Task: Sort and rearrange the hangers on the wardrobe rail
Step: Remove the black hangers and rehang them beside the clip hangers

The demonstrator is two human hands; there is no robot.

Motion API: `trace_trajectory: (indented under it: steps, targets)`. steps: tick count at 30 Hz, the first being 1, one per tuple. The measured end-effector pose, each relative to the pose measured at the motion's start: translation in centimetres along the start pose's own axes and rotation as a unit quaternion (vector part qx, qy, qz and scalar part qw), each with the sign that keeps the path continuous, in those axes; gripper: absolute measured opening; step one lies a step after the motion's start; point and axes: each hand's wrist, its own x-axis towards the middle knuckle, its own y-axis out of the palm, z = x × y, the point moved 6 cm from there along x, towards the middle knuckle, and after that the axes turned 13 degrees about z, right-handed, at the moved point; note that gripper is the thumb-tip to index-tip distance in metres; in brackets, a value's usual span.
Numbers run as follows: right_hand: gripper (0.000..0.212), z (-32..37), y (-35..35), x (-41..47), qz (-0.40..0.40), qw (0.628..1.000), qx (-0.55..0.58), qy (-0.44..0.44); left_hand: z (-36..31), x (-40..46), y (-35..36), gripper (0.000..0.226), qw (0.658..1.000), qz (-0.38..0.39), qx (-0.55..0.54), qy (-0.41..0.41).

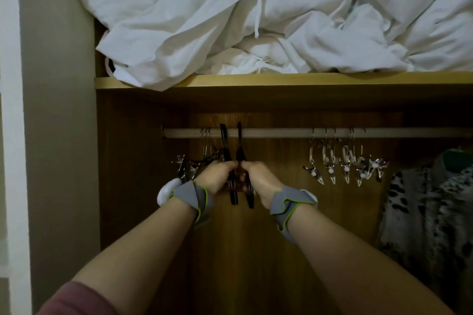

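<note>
Nearest the camera, two bare forearms reach up and forward into the wardrobe, a dull red sleeve [76, 299] showing at the lower left. Each wrist wears a grey band edged in bright green; the left band [194, 197] has a white piece beside it, and the right band [289, 208] sits a little lower.

Just past the bands, the left hand [217, 176] and the right hand [258, 179] meet knuckle to knuckle under the rail. Both are curled shut around the lower parts of the black hangers [234, 166], the left on one, the right on the other, fingertips nearly touching. The dark hanger arms poke out below the hands, pointing down.

Above the hands, the two black hooks sit over the rail [281, 132], side by side and close together, toward its left end. Just left of them hang a few metal clip hangers [189, 163], their wire hooks bunched on the rail and their clips tangled near the left wrist. Well apart to the right, a second group of clip hangers [345, 163] hangs in a row, clips pointing down with white pads. Farther right, below that end of the rail, hangs a spotted grey and black garment [430, 202].

Behind everything is the wooden back panel. Over the rail runs a wooden shelf [256, 80], piled with rumpled white bedding [256, 15] that spills over the front edge at the left.
</note>
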Motion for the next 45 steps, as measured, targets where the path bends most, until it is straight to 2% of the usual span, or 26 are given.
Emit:
trace_trajectory:
  steps: [2,4,6,10,14,20,24,26,28,29,31,32,35,37,42,45]
  targets:
    - [0.021,0.0,0.3,0.1,0.010,0.999,0.039,-0.007,0.5,0.2,0.4,0.035,1.000,-0.014,-0.027,0.005]
    - [0.032,0.2,0.2,0.2,0.000,0.999,0.046,-0.007,0.7,0.4,1.1,0.040,1.000,-0.005,-0.003,0.014]
    - [0.035,0.1,-0.4,0.2,-0.017,1.000,0.022,-0.008,0.6,0.1,2.2,0.039,0.999,0.019,0.026,0.020]
    - [0.027,-0.4,-2.6,-0.6,-0.035,0.999,0.006,-0.016,0.2,0.1,4.4,0.027,0.998,0.030,0.056,0.018]
    - [0.042,-1.0,-3.6,-2.0,-0.028,0.999,-0.023,-0.003,0.4,0.4,5.8,0.028,0.997,0.020,0.076,0.011]
    - [0.044,-1.1,-6.5,-7.4,0.050,0.983,-0.172,-0.027,0.7,1.0,6.2,0.030,0.985,-0.001,0.169,-0.035]
    - [0.022,1.6,-13.1,-10.9,-0.046,0.943,-0.304,-0.126,0.1,1.0,6.0,0.045,0.976,-0.041,0.203,-0.064]
    - [0.022,2.8,-16.8,-12.4,-0.122,0.926,-0.321,-0.158,-0.8,0.6,6.4,0.055,0.935,-0.121,0.325,-0.071]
    - [0.024,3.8,-21.1,-14.1,-0.230,0.892,-0.339,-0.188,-2.2,0.0,7.9,0.059,0.861,-0.202,0.466,-0.043]
    - [0.025,3.8,-23.4,-14.6,-0.281,0.876,-0.343,-0.192,-2.9,-0.1,9.0,0.059,0.833,-0.219,0.508,-0.014]
    - [0.025,2.8,-28.1,-14.7,-0.346,0.865,-0.328,-0.159,-4.0,0.3,12.0,0.055,0.810,-0.209,0.546,0.049]
    - [0.026,1.8,-29.6,-13.9,-0.356,0.873,-0.309,-0.122,-4.4,0.6,12.9,0.053,0.809,-0.189,0.551,0.073]
    - [0.040,-0.8,-33.1,-12.2,-0.310,0.922,-0.232,-0.003,-5.4,2.0,17.8,0.054,0.819,-0.107,0.546,0.139]
    - [0.049,-1.6,-33.8,-11.6,-0.281,0.944,-0.172,0.025,-5.8,2.7,21.1,0.061,0.803,-0.061,0.565,0.182]
    - [0.055,-2.1,-34.3,-10.3,-0.272,0.957,-0.099,0.013,-6.5,4.2,26.8,0.080,0.710,-0.009,0.662,0.239]
    - [0.040,-2.4,-33.8,-9.9,-0.242,0.968,-0.061,-0.003,-6.2,4.7,29.0,0.081,0.650,0.013,0.713,0.263]
